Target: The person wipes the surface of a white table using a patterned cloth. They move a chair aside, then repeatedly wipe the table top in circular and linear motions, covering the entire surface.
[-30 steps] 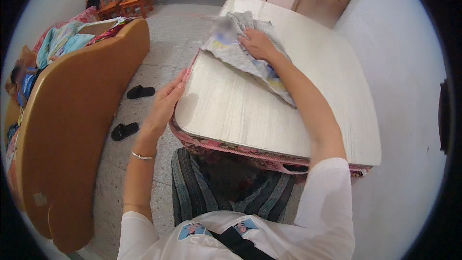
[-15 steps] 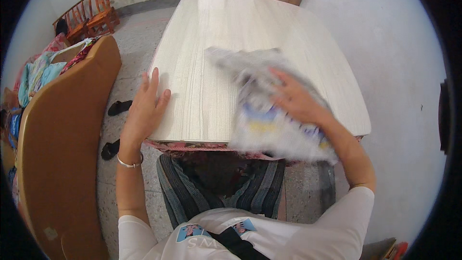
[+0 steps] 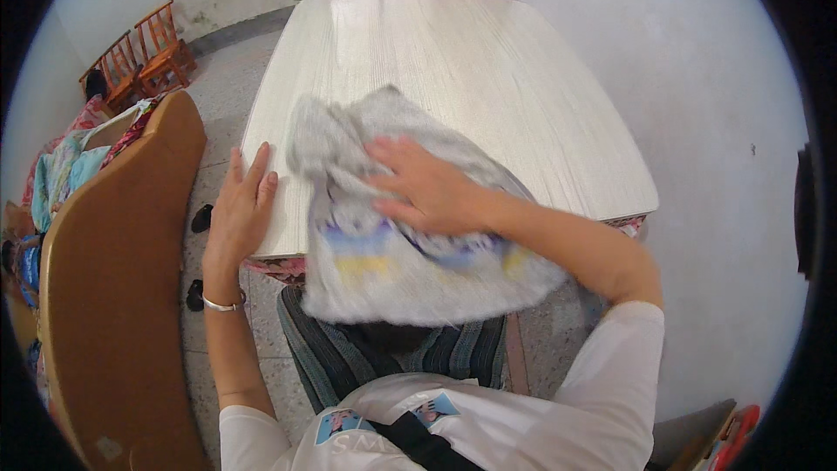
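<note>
- On the cloth (image 3: 418, 283), pressing with the right hand (image 3: 425, 190), with fingers spread wide (some blur), gripping no visible fold.
- At the left edge of the tabletop (image 3: 453, 61), holding nothing visible in the left hand (image 3: 240, 211), with fingers parted.
- With cloth overhanging the near edge, shifted leftward since half a second ago, so apparently covering another stretch.

Head-worn fisheye view, downward over both hands (image 3: 429, 190)

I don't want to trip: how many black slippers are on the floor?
2: the farther slipper, just left of the left hand in the picture; the nearer slipper, beside the bracelet. Others may be hidden.
</note>
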A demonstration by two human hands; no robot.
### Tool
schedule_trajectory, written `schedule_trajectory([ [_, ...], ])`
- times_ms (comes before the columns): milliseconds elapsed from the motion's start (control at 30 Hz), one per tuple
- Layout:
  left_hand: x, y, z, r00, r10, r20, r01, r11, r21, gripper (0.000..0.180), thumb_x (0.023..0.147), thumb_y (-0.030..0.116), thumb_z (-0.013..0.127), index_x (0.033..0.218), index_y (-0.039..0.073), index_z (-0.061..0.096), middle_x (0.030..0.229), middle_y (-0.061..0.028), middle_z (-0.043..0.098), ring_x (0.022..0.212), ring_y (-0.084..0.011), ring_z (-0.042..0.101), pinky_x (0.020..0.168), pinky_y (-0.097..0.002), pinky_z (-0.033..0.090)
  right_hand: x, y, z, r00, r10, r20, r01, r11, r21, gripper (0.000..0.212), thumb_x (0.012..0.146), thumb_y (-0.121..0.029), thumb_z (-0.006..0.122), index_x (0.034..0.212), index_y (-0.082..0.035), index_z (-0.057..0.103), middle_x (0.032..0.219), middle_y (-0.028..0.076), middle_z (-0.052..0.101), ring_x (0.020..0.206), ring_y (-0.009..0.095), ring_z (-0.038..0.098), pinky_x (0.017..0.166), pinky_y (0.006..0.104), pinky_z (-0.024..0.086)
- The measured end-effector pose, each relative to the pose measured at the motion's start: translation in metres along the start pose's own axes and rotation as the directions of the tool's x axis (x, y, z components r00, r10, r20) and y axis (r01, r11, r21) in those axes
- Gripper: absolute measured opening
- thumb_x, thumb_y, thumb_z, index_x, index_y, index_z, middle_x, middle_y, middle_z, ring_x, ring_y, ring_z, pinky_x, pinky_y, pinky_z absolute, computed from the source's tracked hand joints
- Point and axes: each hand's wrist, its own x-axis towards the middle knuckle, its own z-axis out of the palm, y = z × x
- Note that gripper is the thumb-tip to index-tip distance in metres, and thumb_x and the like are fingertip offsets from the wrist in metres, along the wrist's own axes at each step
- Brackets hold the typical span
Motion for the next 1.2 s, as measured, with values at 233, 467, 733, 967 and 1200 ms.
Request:
schedule_trajectory([
  [233, 0.000, 0.000, 0.003, 1.000, 0.011, -0.028, -0.012, 1.000, -0.015, 0.048, 0.097, 0.036, 0.042, 0.140, 0.014, 0.043, 0.144, -0.0332, 0.027, 0.130, -0.0443, 0.037, 0.105, -0.0426, 0.034, -0.148, 0.048, -0.075, 0.885, 0.438, -0.157, -0.368, 0.865, 0.342, 0.053, 0.084, -0.014, 0.064, 0.135, -0.011, 0.048, 0.151, 0.014, 0.030, 0.138, 0.030, 0.031, 0.113, 0.0413, 0.025],
  [467, 0.002, 0.004, 0.008, 0.997, 0.035, -0.068, -0.039, 0.998, -0.055, 0.046, 0.096, 0.031, 0.045, 0.138, 0.012, 0.045, 0.142, -0.0326, 0.032, 0.127, -0.0442, 0.040, 0.103, -0.0415, 0.036, -0.135, 0.186, -0.100, 0.602, 0.737, -0.308, -0.787, 0.613, -0.071, 0.069, 0.090, -0.048, 0.053, 0.135, 0.003, 0.042, 0.138, 0.022, 0.045, 0.127, 0.034, 0.043, 0.107, 0.0405, 0.030],
  [733, -0.011, 0.028, 0.001, 0.890, 0.437, -0.128, -0.395, 0.881, 0.259, 0.048, 0.094, 0.033, 0.051, 0.134, 0.006, 0.047, 0.142, -0.0175, 0.041, 0.131, -0.0334, 0.039, 0.106, -0.0632, 0.022, -0.026, 0.094, -0.040, 0.912, 0.401, -0.089, -0.393, 0.915, 0.095, 0.078, 0.087, -0.058, 0.051, 0.139, -0.001, 0.040, 0.145, 0.022, 0.035, 0.138, 0.036, 0.027, 0.115, 0.0432, 0.014],
  [967, -0.050, 0.051, -0.002, 0.910, 0.399, -0.117, -0.414, 0.848, -0.332, 0.047, 0.094, 0.029, 0.052, 0.132, 0.001, 0.048, 0.135, -0.0191, 0.049, 0.126, -0.0318, 0.047, 0.105, -0.0538, 0.031, -0.062, -0.019, -0.034, 0.990, -0.044, 0.131, -0.005, 0.936, 0.352, 0.040, 0.084, -0.015, 0.064, 0.123, -0.008, 0.060, 0.140, 0.018, 0.044, 0.135, 0.030, 0.035, 0.115, 0.0417, 0.020],
  [1200, -0.057, 0.077, -0.001, 0.920, 0.293, -0.261, -0.368, 0.413, -0.833, 0.061, 0.094, 0.038, 0.053, 0.140, 0.002, 0.038, 0.138, -0.0164, 0.046, 0.127, -0.0278, 0.045, 0.104, -0.0407, 0.037, -0.072, -0.027, -0.102, 0.734, 0.612, -0.294, -0.102, 0.527, 0.843, 0.028, 0.095, -0.015, 0.047, 0.116, -0.005, 0.062, 0.113, 0.009, 0.064, 0.102, 0.017, 0.062, 0.092, 0.0320, 0.049],
])
